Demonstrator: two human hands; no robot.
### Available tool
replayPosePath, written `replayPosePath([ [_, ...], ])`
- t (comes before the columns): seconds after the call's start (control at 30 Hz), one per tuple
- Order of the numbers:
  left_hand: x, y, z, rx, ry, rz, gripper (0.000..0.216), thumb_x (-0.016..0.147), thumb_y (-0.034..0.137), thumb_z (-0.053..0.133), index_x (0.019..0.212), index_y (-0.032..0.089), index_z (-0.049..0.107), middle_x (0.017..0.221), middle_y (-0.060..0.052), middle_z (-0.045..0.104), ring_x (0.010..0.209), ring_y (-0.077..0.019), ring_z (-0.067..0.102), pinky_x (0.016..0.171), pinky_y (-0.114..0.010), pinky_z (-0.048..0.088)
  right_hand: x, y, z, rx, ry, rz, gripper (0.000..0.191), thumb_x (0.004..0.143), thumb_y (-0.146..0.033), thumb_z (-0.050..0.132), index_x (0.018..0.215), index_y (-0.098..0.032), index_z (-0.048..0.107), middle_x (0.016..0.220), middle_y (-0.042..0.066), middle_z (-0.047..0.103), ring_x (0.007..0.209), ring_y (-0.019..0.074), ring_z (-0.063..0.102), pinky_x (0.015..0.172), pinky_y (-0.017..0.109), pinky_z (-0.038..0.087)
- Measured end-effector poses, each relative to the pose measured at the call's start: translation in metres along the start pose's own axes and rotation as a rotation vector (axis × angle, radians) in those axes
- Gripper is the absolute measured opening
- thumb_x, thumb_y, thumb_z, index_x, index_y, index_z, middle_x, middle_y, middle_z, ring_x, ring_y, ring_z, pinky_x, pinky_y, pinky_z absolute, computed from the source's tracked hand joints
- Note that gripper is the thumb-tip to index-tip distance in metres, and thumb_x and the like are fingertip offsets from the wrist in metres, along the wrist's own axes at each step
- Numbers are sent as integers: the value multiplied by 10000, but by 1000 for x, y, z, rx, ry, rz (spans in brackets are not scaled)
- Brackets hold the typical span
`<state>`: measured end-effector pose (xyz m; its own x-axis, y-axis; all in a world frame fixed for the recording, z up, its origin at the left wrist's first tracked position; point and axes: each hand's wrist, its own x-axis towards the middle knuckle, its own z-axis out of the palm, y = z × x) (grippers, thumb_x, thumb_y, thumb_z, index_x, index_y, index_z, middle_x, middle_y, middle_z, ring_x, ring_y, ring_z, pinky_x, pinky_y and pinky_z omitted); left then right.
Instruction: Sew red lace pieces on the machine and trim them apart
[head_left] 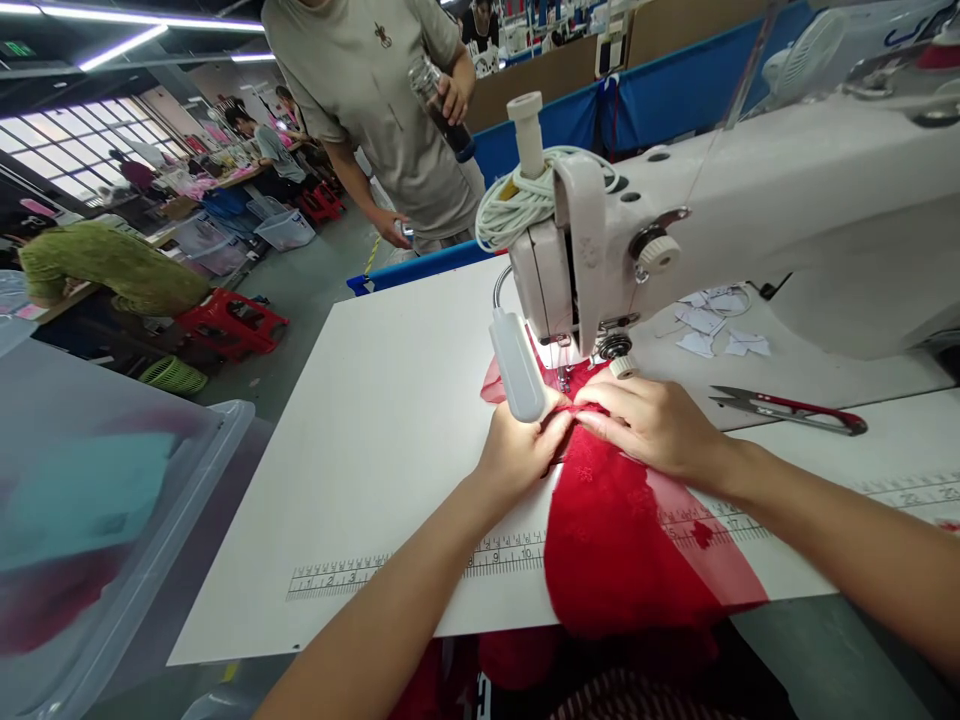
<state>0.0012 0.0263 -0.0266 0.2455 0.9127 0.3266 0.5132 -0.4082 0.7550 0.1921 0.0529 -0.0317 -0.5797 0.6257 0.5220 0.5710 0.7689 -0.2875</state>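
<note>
Occupying the white bench [390,420]: sewing machine [750,220], its lamp [517,365] hanging just before the needle. Red lace fabric [615,530] lies under the presser foot, draped over the bench's near edge. Left hand [521,450] and right hand [652,420] pinch the fabric. Thread snips [787,408] lie right. Clear plastic bin [112,530], far left, holds teal and red cloth.

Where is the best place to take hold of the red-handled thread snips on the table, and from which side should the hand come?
Probably the red handle end of the thread snips. They lie flat on the white table, blades pointing left toward the right hand, handle to the right. Coming from above and from the right avoids the points; pinch across the narrow handle.
</note>
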Motion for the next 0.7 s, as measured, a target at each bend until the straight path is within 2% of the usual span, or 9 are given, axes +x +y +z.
replayPosePath([
  [0.07,1,0,-1,-13,-3,15,168,924,212,543,780,178,621,777,-14,639,746,-149,586,732,-278,484,-1,1,0,-173,49,-25,201,934,-313,531,994,-168,657,851,58,686,552,135,558,463,255,305],
  [0.17,1,-1,-2,-6,-13,2,235,945,249,533,734,178,607,723,-8,606,704,-145,562,697,-275,474,-3,4,2,-367,100,-14,178,896,-280,546,937,-142,653,780,61,669,490,137,515,419,271,236],
  [0.23,1,-1,-1,-23,-9,-21,254,949,265,522,720,184,597,700,-7,591,673,-146,557,664,-277,476,-4,8,1,-393,157,18,137,868,-168,510,909,-149,639,795,61,676,521,141,534,428,268,258],
  [0.33,-1,0,0,-119,-12,-129,273,954,330,508,731,194,584,637,-1,564,530,-129,519,507,-261,456,-5,10,-4,-332,272,13,249,825,-25,432,908,-164,621,880,70,696,634,149,597,481,248,343],
  [0.4,-2,2,0,-153,-11,-173,277,950,360,506,742,197,589,607,1,553,491,-130,506,447,-256,436,-6,8,-8,-265,301,-31,283,834,3,412,916,-169,621,913,73,701,663,145,609,511,243,375],
  [0.47,-1,3,0,-129,1,-149,259,943,342,512,753,193,607,636,-11,580,573,-152,558,524,-269,484,-6,5,-11,-233,253,-88,261,864,-25,433,965,-163,629,946,73,711,616,133,594,506,251,373],
  [0.57,0,2,-2,-57,-13,-59,259,951,295,492,766,179,630,734,-35,630,737,-177,606,713,-304,518,-4,0,-10,-209,107,-137,221,924,-142,486,1096,-142,624,988,78,723,611,140,601,504,270,362],
  [0.63,1,0,-3,-5,-55,1,257,960,279,476,799,179,650,794,-44,649,793,-183,613,775,-321,513,-3,0,-8,-169,56,-125,194,966,-208,479,1051,-156,646,902,60,721,653,148,612,532,267,370],
  [0.7,1,-2,-4,25,-84,51,195,942,244,497,862,190,667,868,-47,668,854,-189,621,829,-335,508,-2,2,-6,-126,62,-105,247,996,-232,436,911,-174,661,757,36,676,628,141,581,548,260,367],
])
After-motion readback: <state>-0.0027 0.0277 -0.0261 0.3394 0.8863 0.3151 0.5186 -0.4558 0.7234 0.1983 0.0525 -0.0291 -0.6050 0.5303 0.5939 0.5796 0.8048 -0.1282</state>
